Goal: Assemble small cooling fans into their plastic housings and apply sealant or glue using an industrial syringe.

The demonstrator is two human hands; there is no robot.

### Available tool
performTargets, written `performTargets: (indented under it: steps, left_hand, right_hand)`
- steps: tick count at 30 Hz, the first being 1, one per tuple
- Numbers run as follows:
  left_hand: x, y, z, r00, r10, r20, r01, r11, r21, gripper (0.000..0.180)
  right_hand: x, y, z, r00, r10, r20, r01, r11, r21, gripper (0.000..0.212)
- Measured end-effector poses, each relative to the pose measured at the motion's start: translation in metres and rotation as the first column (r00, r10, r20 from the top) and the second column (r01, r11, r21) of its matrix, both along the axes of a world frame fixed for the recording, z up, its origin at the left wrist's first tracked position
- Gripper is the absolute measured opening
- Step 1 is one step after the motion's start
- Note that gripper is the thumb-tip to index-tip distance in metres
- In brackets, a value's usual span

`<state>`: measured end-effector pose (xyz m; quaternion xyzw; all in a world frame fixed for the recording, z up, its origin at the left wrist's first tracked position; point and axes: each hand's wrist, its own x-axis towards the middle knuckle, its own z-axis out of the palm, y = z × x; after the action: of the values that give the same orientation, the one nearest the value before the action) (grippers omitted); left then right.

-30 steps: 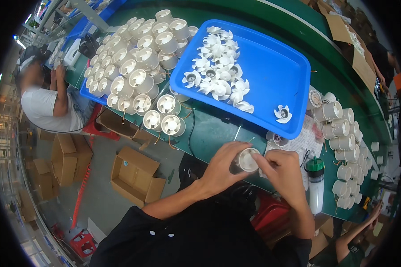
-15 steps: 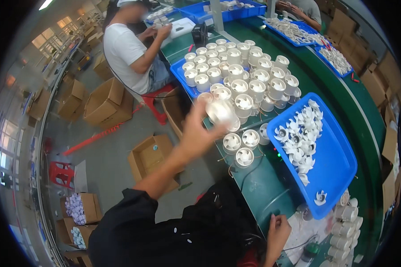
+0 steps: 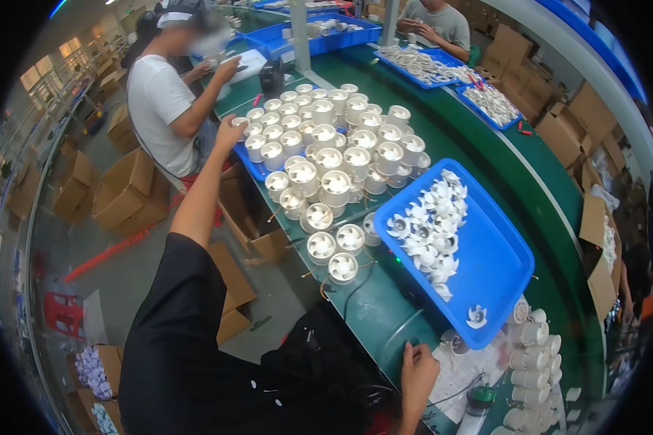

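White fan housings (image 3: 334, 183), massed upper centre, on green surface (image 3: 376, 303).
Left hand (image 3: 229, 133), upper left: fingers gripping one housing (image 3: 240, 122) at blue tray (image 3: 248, 160) edge. Right hand (image 3: 418, 374), lower right of centre: fingers curled at surface; any grip cannot be told.

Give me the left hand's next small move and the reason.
Probably steady the white fan housing upright, then let go: the left hand grips it at the outer edge of the blue tray, right beside other standing housings. Its base is hidden, so I can't tell whether it already rests there.
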<state>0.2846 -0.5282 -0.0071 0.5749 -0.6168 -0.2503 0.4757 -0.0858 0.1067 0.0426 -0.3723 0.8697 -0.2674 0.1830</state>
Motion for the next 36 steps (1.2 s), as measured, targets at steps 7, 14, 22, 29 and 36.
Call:
performTargets:
  steps: [7,14,22,29,36]
  left_hand:
    - [-0.052,0.086,0.032,0.947,0.235,0.218,-0.153,0.928,-0.339,0.027]
    - [-0.169,0.335,0.089,0.858,-0.514,-0.009,0.501,0.840,-0.209,0.016]
    - [-0.297,0.530,0.048,0.270,-0.961,-0.053,0.949,0.257,0.180,0.045]
    - [-0.346,0.556,0.037,0.322,-0.908,0.268,0.915,0.371,0.158,0.057]
    - [-0.348,0.556,0.034,0.467,-0.866,0.178,0.865,0.489,0.110,0.063]
  right_hand:
    - [-0.001,0.007,-0.005,0.997,-0.082,0.006,0.082,0.990,-0.118,0.026]
    - [0.003,0.011,-0.004,0.984,-0.166,0.058,0.172,0.978,-0.117,0.022]
    - [0.037,0.054,-0.018,0.925,-0.355,0.136,0.322,0.540,-0.777,0.025]
    - [-0.011,0.052,0.040,0.974,-0.219,-0.061,0.152,0.827,-0.542,0.010]
    - [-0.090,-0.004,0.076,0.938,-0.095,-0.333,0.001,0.963,-0.270,0.018]
